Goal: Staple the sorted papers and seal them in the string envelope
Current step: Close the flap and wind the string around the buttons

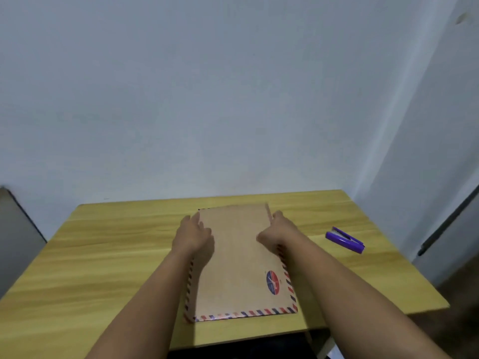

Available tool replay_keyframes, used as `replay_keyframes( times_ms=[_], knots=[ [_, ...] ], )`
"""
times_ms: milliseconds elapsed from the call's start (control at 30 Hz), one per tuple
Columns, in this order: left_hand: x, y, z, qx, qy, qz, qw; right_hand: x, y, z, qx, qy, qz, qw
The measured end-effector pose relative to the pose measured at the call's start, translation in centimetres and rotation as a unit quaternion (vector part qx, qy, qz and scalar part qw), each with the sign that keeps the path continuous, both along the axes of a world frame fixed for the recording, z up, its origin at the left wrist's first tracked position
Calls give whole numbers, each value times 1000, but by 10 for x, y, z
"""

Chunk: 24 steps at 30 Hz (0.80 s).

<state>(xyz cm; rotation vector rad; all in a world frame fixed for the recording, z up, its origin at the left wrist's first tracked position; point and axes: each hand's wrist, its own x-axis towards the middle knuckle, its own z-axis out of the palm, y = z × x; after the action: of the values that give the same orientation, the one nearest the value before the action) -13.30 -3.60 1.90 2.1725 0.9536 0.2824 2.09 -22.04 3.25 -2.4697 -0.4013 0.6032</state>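
Observation:
A brown envelope (237,268) with a red-and-blue striped border and a round red-and-blue emblem lies flat in the middle of the wooden table (103,255). My left hand (193,235) rests on its upper left edge, fingers reaching toward the far corner. My right hand (278,230) presses on the upper right edge, fingers bent. Both hands touch the envelope's far end, where the flap is. The papers are not visible. A purple stapler (345,240) lies on the table to the right of the envelope, apart from both hands.
The table stands against a pale wall. A grey panel (15,237) stands at the left, and a dark vertical bar (448,221) runs along the wall at the right. The table's right edge drops off just past the stapler.

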Motion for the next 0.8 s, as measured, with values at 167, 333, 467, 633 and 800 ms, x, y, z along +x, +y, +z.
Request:
replay_keyframes(
  times_ms=[167,333,467,633,800],
  knots=[
    [1,-16,-59,165,197,-105,961,-12,10,-53,-107,-176,131,970],
    [-2,-17,-74,246,170,-95,950,-20,8,-81,-105,-221,146,959],
    [-1,-16,-78,257,155,-91,949,-17,11,-81,-109,-228,149,956],
    [-3,-17,-78,260,154,-91,949,-17,12,-82,-114,-235,151,953],
    [-3,-19,-75,255,161,-89,949,-18,11,-80,-121,-228,154,954]
  ],
)
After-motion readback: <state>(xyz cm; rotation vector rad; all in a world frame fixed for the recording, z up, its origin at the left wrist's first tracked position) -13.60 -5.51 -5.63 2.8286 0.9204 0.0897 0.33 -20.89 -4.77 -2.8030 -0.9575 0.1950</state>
